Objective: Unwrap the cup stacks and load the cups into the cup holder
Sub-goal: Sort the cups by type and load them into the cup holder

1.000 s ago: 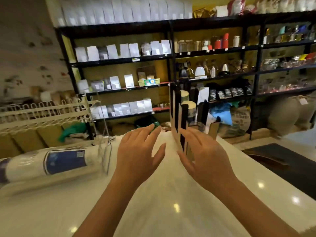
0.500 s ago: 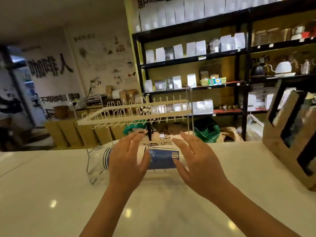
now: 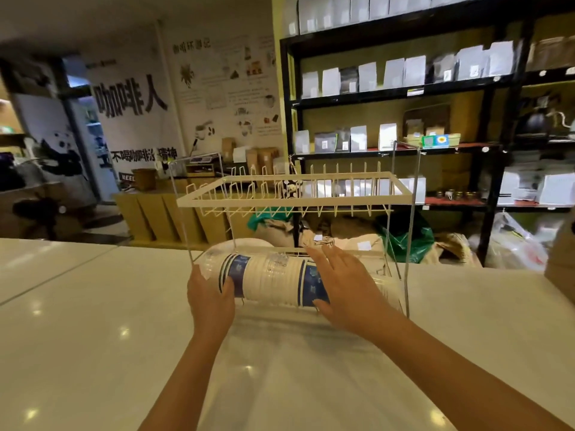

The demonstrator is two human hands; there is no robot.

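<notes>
We take the white wire rack with its clear acrylic side panels [image 3: 292, 194] as our landmark. Its upper tier of upright prongs roofs the space over the plastic-wrapped stack of white-and-blue paper cups [image 3: 273, 279], so from above we are blocked. The clear panels wall off both ends of the stack. The side nearest us is open, and our left hand [image 3: 210, 298] and right hand [image 3: 348, 287] come in there. In front of the rack, the glossy white bench [image 3: 93, 337] lies bare.
</notes>
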